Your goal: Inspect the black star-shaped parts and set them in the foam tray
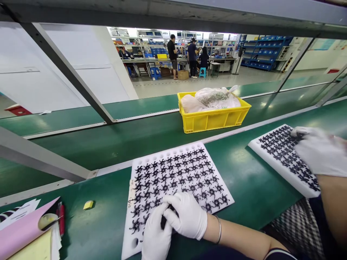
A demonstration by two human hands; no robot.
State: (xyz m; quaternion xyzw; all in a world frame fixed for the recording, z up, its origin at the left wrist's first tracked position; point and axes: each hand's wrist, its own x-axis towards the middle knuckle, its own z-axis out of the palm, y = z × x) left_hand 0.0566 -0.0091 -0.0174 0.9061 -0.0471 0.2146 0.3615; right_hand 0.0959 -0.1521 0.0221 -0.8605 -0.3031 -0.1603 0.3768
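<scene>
My left hand (pixel 157 233) and my right hand (pixel 187 216), both in white gloves, meet over the near edge of a white foam tray (pixel 129 220). Between their closed fingers is a small black part (pixel 163 222), mostly covered by the gloves, so its shape cannot be told. Rows of black impellers (pixel 172 175) with curved blades stand on the tray. Round bare holes show along its far edge and at its near left corner. Handwriting marks its left side. A metal bangle circles my right wrist.
At right, a co-worker's gloved hand (pixel 314 148), blurred, is over a second white tray (pixel 282 177) of black impellers. A yellow crate (pixel 214 121) with plastic bags stands beyond the ledge. At left lie a pink folder (pixel 29 225), a red-handled tool (pixel 61 218) and a yellow piece (pixel 88 205).
</scene>
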